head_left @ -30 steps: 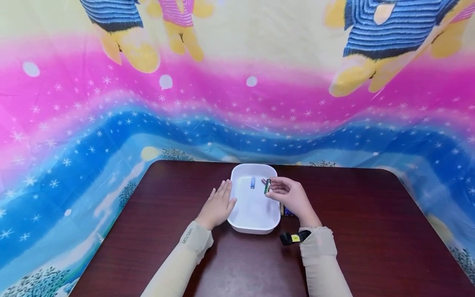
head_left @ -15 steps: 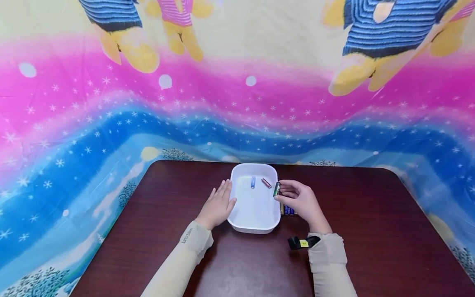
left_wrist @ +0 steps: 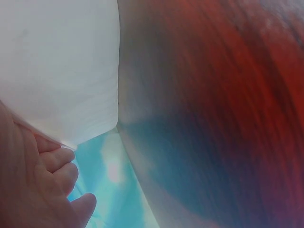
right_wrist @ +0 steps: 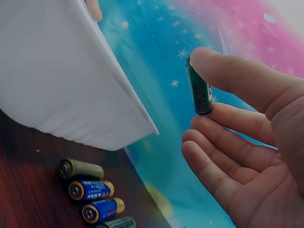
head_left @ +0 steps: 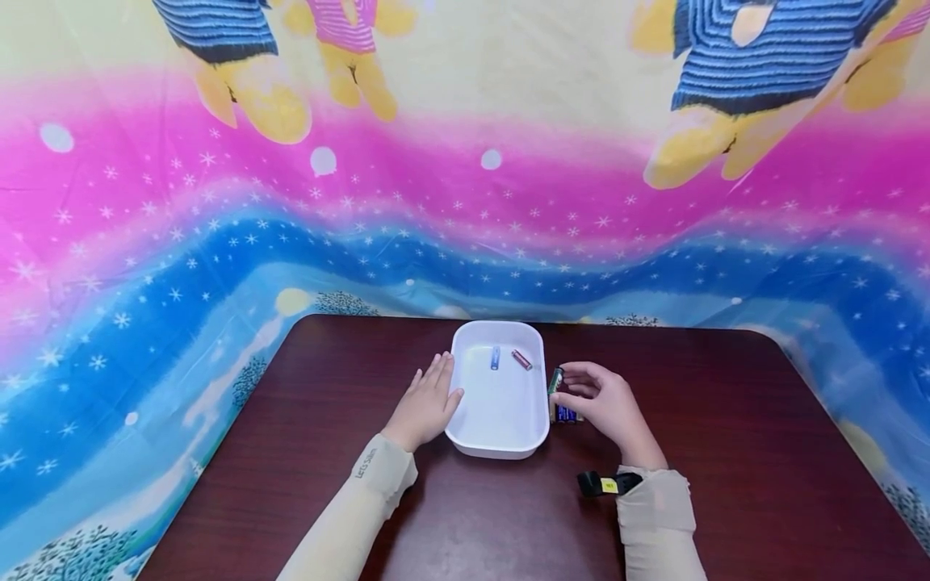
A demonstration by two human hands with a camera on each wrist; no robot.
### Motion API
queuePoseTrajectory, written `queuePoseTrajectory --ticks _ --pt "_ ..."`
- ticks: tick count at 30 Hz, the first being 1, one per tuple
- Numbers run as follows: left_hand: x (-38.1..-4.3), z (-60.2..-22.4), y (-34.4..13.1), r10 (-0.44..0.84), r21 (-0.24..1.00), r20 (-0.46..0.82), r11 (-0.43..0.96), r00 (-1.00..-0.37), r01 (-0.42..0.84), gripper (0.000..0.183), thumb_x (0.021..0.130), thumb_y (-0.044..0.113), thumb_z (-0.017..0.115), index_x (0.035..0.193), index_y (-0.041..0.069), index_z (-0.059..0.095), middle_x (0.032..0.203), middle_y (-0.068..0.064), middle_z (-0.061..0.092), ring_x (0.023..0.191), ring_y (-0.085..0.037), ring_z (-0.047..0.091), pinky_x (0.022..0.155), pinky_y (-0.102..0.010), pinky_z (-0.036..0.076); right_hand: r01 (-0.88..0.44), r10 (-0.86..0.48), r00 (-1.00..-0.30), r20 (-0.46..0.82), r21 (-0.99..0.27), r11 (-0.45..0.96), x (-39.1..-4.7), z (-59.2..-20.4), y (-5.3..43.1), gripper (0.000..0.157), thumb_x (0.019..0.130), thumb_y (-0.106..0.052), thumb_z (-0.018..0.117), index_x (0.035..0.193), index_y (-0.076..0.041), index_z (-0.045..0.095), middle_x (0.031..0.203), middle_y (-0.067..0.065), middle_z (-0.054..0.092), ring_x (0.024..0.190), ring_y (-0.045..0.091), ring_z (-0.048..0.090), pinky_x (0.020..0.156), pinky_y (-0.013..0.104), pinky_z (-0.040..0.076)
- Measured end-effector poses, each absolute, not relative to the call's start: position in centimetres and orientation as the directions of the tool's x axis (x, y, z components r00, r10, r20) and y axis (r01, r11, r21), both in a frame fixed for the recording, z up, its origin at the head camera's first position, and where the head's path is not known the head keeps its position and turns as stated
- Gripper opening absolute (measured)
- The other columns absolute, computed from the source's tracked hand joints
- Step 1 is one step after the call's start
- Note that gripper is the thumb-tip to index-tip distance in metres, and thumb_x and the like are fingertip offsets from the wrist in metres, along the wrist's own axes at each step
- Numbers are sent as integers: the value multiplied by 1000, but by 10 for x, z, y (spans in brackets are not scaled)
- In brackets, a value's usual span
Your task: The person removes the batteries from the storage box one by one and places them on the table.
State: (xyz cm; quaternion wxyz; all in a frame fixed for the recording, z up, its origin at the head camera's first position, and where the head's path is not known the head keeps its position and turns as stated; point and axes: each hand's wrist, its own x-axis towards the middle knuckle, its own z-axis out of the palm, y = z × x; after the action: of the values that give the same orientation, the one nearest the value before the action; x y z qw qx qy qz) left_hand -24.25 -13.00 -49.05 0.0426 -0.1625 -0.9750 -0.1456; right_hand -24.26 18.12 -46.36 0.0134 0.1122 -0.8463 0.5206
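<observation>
My right hand (head_left: pixel 606 403) pinches a green battery (right_wrist: pixel 199 89) by its two ends between thumb and index finger, just right of the white plastic basin (head_left: pixel 496 436). In the right wrist view the other fingers are loosely bent beneath it. My left hand (head_left: pixel 424 401) lies with straight fingers along the basin's left rim; the left wrist view shows its fingertips (left_wrist: pixel 66 156) at the rim. Inside the basin are a blue battery (head_left: pixel 496 358) and a red battery (head_left: pixel 521 360), lying apart near the far end.
On the table (head_left: pixel 479 516), beside the basin's right wall, several batteries lie in a row: an olive one (right_wrist: pixel 85 169), blue-and-gold ones (right_wrist: pixel 95 190) and a greenish one (right_wrist: pixel 121 223). A printed cloth (head_left: pixel 465 202) hangs behind the table's far edge.
My right hand has moved from over the basin rightward and towards me, past its right rim, still pinching the green battery. The red battery is now fully visible. The left hand stays put.
</observation>
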Motion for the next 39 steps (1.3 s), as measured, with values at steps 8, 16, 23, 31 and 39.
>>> queuePoseTrajectory --ticks 8,16,23,31,39 --pt "-243 -490 -130 305 274 132 903 -943 330 63 101 40 32 150 4 15 155 -10 17 142 -22 12 113 -47 16 -216 -175 -973 154 -876 431 -240 -467 194 57 73 -40 79 121 -15 61 111 8 63 101 23 63 84 32 52" --pt "-242 -491 -129 303 277 132 903 -944 328 63 101 40 32 150 4 15 155 -9 17 143 -21 11 113 -46 15 -209 -170 -974 148 -874 438 -241 -472 208 55 76 -35 78 123 -12 60 113 10 62 104 25 62 85 31 51" --pt "-242 -490 -129 297 284 125 903 -947 321 63 101 40 32 150 4 15 155 -9 17 143 -21 10 113 -46 15 -212 -162 -975 153 -862 460 -243 -480 218 52 78 -29 77 123 -10 59 113 12 63 104 25 61 87 33 50" --pt "-242 -489 -129 308 282 151 898 -940 339 62 101 38 33 149 2 18 154 -11 20 142 -23 13 112 -48 18 -191 -153 -979 132 -852 488 -243 -485 223 52 79 -22 77 125 -5 58 113 17 62 104 30 61 87 35 50" --pt "-241 -489 -130 303 296 137 896 -943 331 62 101 38 34 150 3 17 155 -10 18 143 -22 11 113 -47 15 -148 -147 -986 85 -854 499 -247 -499 230 53 78 -24 78 124 -5 58 114 18 62 103 31 62 85 32 51"
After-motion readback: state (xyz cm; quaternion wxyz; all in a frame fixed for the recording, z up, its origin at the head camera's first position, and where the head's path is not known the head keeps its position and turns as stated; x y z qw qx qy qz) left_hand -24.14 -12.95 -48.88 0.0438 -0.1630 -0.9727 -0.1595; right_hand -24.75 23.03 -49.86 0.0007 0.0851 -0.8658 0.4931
